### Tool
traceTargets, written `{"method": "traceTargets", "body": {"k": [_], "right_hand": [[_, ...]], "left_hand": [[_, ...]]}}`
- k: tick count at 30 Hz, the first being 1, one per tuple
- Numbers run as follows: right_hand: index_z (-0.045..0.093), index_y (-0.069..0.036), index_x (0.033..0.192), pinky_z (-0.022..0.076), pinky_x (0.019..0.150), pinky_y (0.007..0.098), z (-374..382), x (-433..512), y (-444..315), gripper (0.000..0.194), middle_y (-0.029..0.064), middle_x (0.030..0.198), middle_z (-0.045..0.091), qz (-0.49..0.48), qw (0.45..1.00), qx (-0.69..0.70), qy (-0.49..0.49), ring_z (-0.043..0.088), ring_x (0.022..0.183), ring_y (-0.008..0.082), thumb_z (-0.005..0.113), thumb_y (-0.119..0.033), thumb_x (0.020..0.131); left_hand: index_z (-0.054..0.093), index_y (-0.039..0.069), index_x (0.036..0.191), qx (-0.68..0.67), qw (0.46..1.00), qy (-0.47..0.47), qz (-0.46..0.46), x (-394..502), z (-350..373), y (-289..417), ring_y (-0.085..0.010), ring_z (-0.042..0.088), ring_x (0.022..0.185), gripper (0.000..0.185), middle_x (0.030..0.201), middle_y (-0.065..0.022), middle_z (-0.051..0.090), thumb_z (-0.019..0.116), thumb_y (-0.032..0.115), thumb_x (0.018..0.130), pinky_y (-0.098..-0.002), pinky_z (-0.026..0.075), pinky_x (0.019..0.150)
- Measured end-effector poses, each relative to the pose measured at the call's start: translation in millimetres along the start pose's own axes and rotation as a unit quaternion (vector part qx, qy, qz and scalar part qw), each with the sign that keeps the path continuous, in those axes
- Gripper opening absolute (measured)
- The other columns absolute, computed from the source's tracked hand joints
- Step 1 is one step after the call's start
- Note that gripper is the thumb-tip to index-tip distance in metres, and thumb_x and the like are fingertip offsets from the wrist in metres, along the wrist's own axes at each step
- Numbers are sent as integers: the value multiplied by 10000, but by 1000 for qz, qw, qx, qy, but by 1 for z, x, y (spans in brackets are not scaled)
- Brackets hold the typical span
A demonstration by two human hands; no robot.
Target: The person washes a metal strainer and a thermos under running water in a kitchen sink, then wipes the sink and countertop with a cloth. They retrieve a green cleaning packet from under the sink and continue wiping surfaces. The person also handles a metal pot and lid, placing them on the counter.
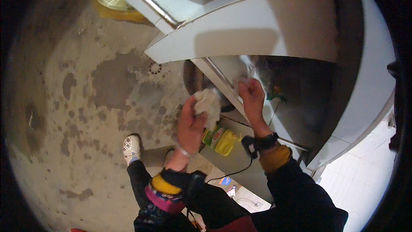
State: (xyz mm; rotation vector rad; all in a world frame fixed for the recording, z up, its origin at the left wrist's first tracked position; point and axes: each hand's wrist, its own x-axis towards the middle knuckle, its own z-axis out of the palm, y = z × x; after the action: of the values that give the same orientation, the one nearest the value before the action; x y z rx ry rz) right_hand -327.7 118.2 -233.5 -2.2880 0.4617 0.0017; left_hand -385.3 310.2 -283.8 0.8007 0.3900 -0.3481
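Observation:
My left hand [190,125] holds a pale, crumpled cloth or soft sheet [207,104], its thumb and fingers at the near-left side of it. To the right, my right hand [252,96] has its fingers pinched on a thin, clear, blurred thing [245,79], perhaps plastic film. It is over the inner side of a white counter frame. The two hands are apart. Below them lies a yellow plastic bottle or jug [223,141] with a green and red label.
A white counter slab [238,29] spans the upper middle, with a dark recess beneath it. A yellow bag [119,6] lies on the stained concrete floor [80,103] at upper left. Papers [252,203] lie near my legs. A black cable hangs between my wrists.

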Motion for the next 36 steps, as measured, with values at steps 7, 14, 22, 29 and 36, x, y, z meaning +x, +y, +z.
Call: {"method": "traceTargets", "body": {"k": [7,14,22,29,36], "right_hand": [[547,-8,1085,407,862,359,-45,103,41,377,133,1032,589,-25,980,-181,74,538,937,272,470,-332,908],[492,-29,1208,345,973,389,-55,132,134,365,153,1216,506,14,789,-614,4,477,1106,282,495,-183,877],[548,11,1158,398,911,354,8,-19,53,358,171,1168,485,-202,940,-259,87,480,1056,304,587,-60,809],[613,21,991,405,843,426,75,58,-26,234,207,1014,538,-242,927,-255,130,490,981,354,582,-111,799],[607,35,957,387,866,449,71,47,-32,255,216,1071,535,-152,958,-240,38,478,1010,377,586,-102,744]], "left_hand": [[519,14,1102,107,993,2,44,73,87,7,-214,574,843,327,968,-141,585,616,87,798,-306,462,728],[530,18,1122,190,981,-32,33,56,71,5,-230,597,835,328,949,-134,605,614,85,812,-307,474,736],[543,11,1106,126,990,39,40,32,26,-5,-102,547,832,289,936,-54,592,600,62,827,-247,457,720],[555,-8,1089,83,994,76,13,10,4,16,-91,537,815,284,942,-43,596,619,69,823,-232,450,705],[493,-8,1206,96,993,35,57,28,21,20,-138,542,949,396,1077,-89,574,596,35,826,-252,443,816]]}}
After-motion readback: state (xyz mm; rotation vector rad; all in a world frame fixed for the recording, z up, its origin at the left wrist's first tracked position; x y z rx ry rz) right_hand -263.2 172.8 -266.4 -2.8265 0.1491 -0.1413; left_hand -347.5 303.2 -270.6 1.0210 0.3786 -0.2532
